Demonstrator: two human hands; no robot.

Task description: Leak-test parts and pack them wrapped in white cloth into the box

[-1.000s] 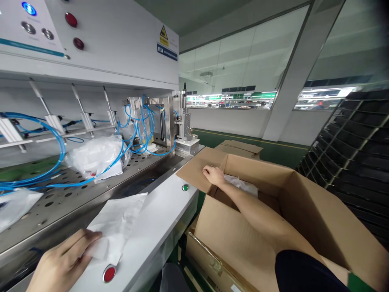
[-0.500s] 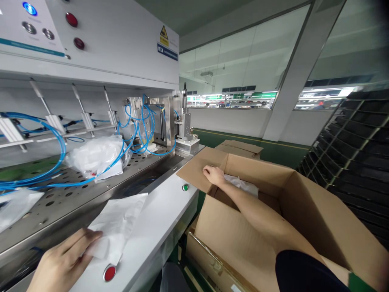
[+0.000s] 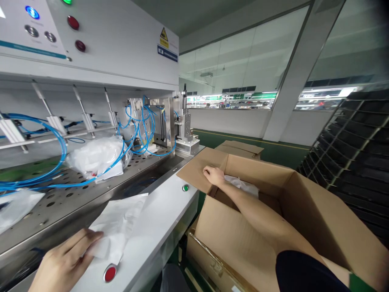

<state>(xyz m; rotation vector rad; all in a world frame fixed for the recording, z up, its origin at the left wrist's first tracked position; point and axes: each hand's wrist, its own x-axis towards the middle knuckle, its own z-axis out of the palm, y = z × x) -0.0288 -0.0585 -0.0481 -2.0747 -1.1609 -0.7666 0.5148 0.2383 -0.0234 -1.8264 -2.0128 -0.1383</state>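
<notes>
The person's left hand [image 3: 65, 259] lies at the near left on a thin white sheet [image 3: 117, 223], and this sheet looks soft and a little creased, perhaps plastic film. The sheet rests across the white tabletop [image 3: 152, 227] of a machine, just beside a red button [image 3: 110, 273]. The fingers are nearly closed together over the sheet edge, but one cannot tell if this grip really pinches it. The right hand [image 3: 214, 175] reaches across an open cardboard box [image 3: 316, 211], whose flaps are folded outward, and it stays near the box's far left corner. Its fingers are loosely curled, and the grip seems to have hold of nothing. Just beside this hand, crumpled white plastic [image 3: 241, 185] lies inside the box. On the perforated steel plate [image 3: 51, 202] at left there is a white plastic bag [image 3: 95, 156], under blue pneumatic tubes [image 3: 39, 140].
</notes>
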